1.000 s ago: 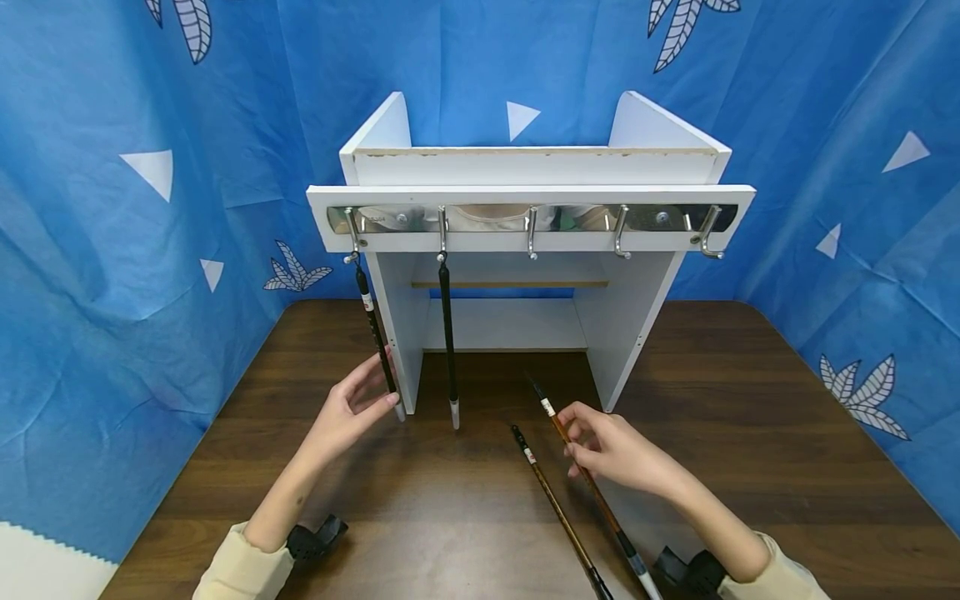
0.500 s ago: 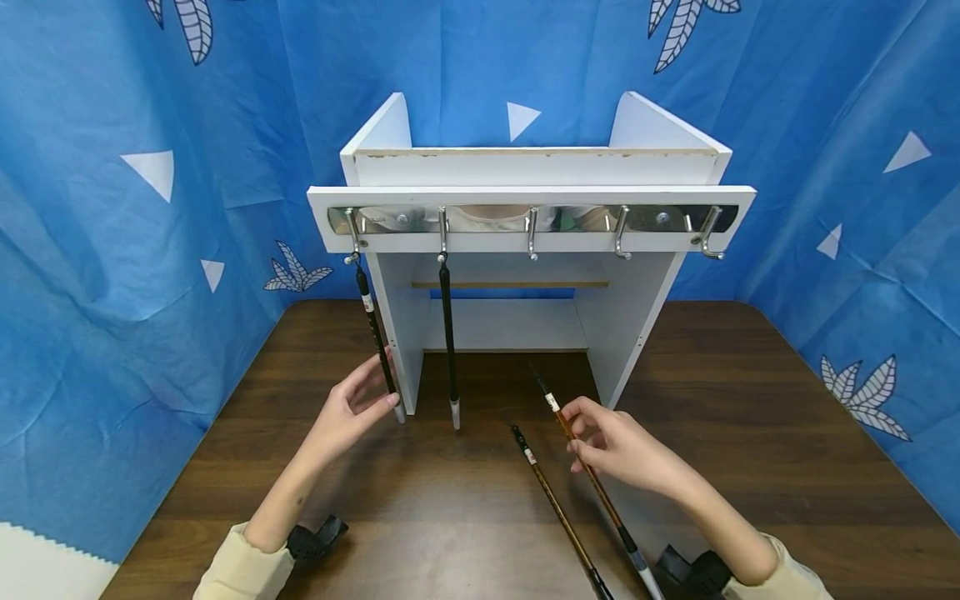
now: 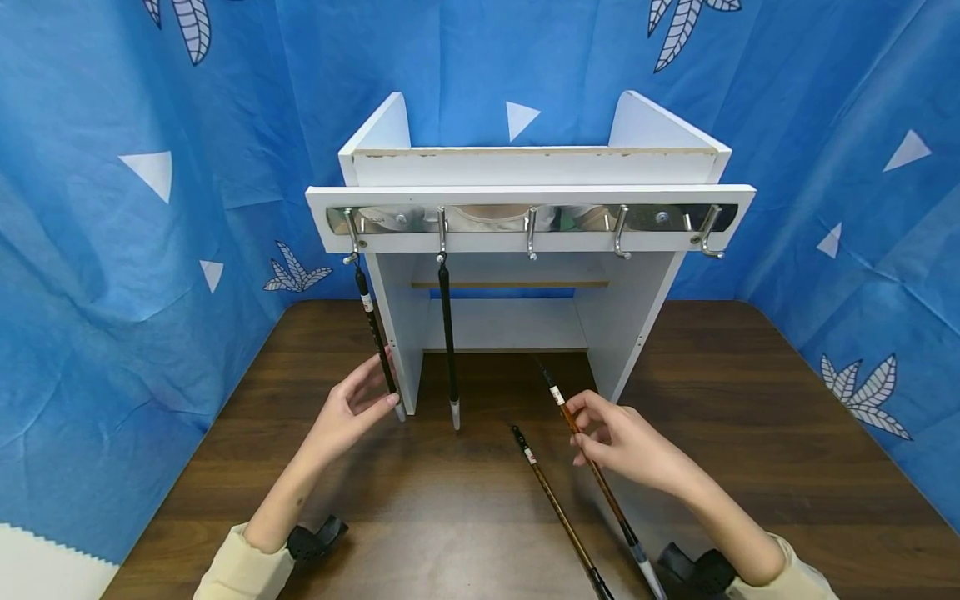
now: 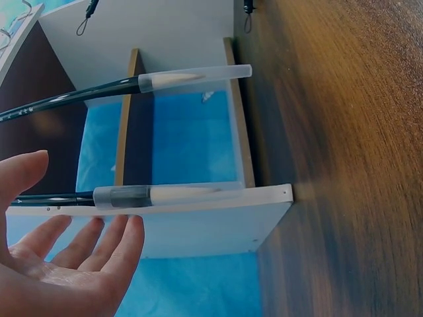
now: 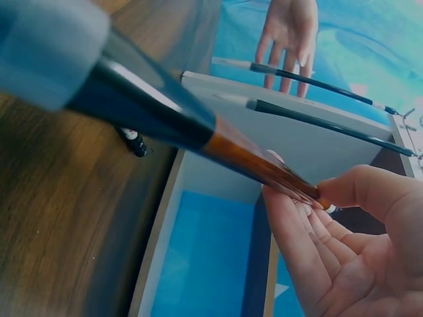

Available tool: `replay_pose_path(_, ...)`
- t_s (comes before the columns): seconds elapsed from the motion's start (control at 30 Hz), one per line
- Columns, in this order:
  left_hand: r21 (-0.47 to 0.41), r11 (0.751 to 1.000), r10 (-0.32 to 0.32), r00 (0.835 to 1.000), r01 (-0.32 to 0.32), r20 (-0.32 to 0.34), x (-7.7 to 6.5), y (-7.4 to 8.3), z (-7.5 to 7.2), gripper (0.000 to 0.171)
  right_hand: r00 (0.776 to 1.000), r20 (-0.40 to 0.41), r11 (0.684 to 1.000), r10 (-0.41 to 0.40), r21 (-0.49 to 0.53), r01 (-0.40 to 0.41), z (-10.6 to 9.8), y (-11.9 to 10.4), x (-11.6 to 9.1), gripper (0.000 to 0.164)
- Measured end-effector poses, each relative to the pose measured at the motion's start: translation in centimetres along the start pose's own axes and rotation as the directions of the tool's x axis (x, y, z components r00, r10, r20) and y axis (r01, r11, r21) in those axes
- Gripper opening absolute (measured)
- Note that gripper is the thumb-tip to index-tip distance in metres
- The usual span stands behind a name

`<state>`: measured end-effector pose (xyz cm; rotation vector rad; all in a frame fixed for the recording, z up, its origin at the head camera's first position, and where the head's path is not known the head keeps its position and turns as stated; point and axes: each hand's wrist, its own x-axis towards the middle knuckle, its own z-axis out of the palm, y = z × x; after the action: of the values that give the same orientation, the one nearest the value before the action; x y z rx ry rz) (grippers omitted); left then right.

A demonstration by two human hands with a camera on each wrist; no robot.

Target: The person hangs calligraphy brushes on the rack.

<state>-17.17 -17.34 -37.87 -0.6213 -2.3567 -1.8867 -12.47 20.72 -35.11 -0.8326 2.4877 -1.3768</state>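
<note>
My right hand [image 3: 630, 442] pinches a brown writing brush [image 3: 604, 486] between thumb and fingers near its loop end. The brush slants over the table, its clear-capped tip toward me. Two black brushes hang from the two leftmost hooks by their loops, capped tips down. My left hand [image 3: 341, 425] is at the lower part of the outer black brush [image 3: 375, 325], thumb and fingers spread around it; in the left wrist view that hand [image 4: 73, 264] shows relaxed fingers. The other black brush [image 3: 448, 333] hangs freely to its right. A mottled brown brush [image 3: 555, 504] lies on the table.
A white shelf unit [image 3: 405, 350] stands at the back of the wooden table [image 3: 360, 508]. Along its front rail [image 3: 487, 195] runs a metal strip with several hooks; the middle hook [image 3: 532, 233] and those to its right bear nothing. Blue cloth [image 3: 247, 108] hangs behind.
My right hand has lifted slightly and shifted to the right with the brown brush, whose loop end has risen. The left hand and the hanging brushes look unmoved.
</note>
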Motion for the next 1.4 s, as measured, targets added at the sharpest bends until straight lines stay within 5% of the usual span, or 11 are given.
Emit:
replay_pose_path(0.47,-0.034,0.997,0.064,0.998,-0.064,0.013,0.1,0.0,0.1,0.06,0.997,-0.03,0.998,-0.066,-0.004,0.066,-0.5,-0.5,0.0,0.031)
replay_pose_path(1.4,-0.026,0.997,0.079,0.997,-0.078,0.014,0.1,-0.2,0.1,0.06,0.979,-0.135,0.988,-0.152,-0.042,0.148,-1.0,-1.2,-0.4,0.03)
